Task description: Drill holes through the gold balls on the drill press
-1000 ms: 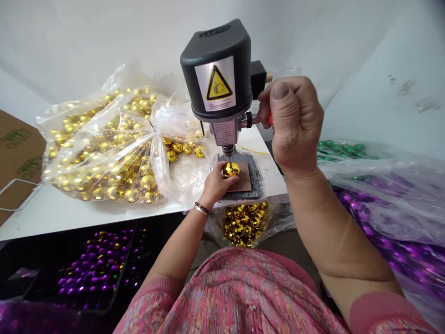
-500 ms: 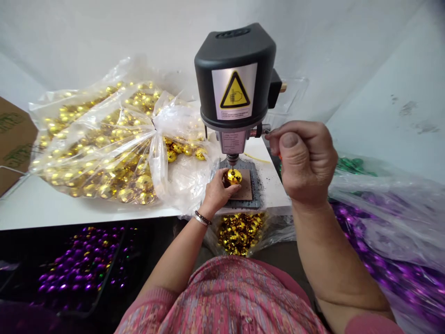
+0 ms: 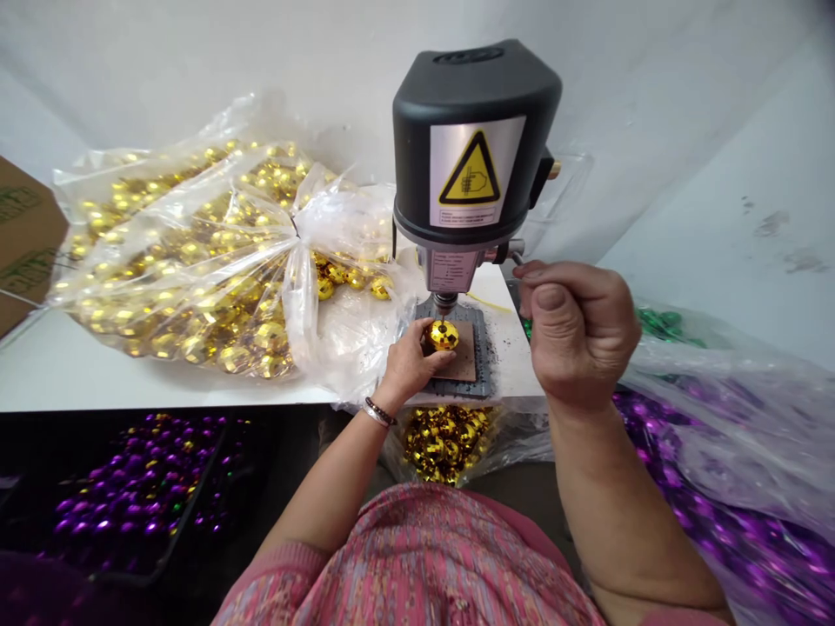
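A small bench drill press (image 3: 473,148) with a black head and a yellow warning label stands on the white table (image 3: 97,382). My left hand (image 3: 408,365) pinches a gold faceted ball (image 3: 444,335) on the brown pad of the drill base (image 3: 479,365), right under the bit. My right hand (image 3: 580,335) is a closed fist around the drill's feed lever, which is mostly hidden in the fist, held low at the machine's right side.
A big clear bag of gold balls (image 3: 196,252) lies on the table at left. Another bag of gold balls (image 3: 444,439) hangs below the table edge. Purple balls fill a dark tray (image 3: 123,487) at lower left and a plastic bag (image 3: 718,452) at right. A cardboard box (image 3: 23,243) sits far left.
My right hand has pulled the lever down from beside the drill head to below it. The bit has come down onto the gold ball. The left hand kept the ball in place.
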### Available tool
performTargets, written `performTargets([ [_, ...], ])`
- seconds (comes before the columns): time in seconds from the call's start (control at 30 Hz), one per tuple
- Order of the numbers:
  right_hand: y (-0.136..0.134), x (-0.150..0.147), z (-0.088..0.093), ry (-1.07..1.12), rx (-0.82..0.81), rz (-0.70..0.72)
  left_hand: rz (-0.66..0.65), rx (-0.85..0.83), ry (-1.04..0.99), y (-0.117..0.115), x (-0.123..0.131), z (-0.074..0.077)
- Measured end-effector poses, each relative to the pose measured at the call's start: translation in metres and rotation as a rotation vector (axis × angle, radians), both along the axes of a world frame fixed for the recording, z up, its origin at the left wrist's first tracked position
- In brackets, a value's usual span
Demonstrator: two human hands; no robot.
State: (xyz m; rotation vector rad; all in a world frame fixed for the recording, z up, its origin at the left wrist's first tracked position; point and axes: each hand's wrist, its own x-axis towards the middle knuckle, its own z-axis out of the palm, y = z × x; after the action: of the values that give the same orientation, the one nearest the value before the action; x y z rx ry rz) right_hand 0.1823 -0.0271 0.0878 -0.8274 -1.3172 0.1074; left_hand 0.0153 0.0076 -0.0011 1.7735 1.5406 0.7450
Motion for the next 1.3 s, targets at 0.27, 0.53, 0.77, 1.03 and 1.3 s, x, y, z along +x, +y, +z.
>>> performTargets([
  [0.27, 0.003, -0.001, -0.017, 0.012, 0.056, -0.022, 0.015, 0.006, -0.017, 0.0, 0.0, -0.004],
  [0.53, 0.01, 0.003, -0.029, -0.044, 0.183, 0.024, 0.003, 0.012, 0.002, 0.0, 0.0, -0.003],
  [0.77, 0.008, -0.008, -0.017, 0.144, 0.163, 0.057, 0.014, 0.027, 0.002, 0.0, 0.002, -0.005],
  [1.03, 0.029, -0.011, 0.058, 0.208, 0.099, 0.117, -0.01, 0.098, -0.199, -0.007, -0.002, -0.015],
  [1.3, 0.031, -0.01, 0.06, 0.245, 0.085, 0.142, -0.079, 0.238, -0.229, -0.038, -0.024, -0.012],
])
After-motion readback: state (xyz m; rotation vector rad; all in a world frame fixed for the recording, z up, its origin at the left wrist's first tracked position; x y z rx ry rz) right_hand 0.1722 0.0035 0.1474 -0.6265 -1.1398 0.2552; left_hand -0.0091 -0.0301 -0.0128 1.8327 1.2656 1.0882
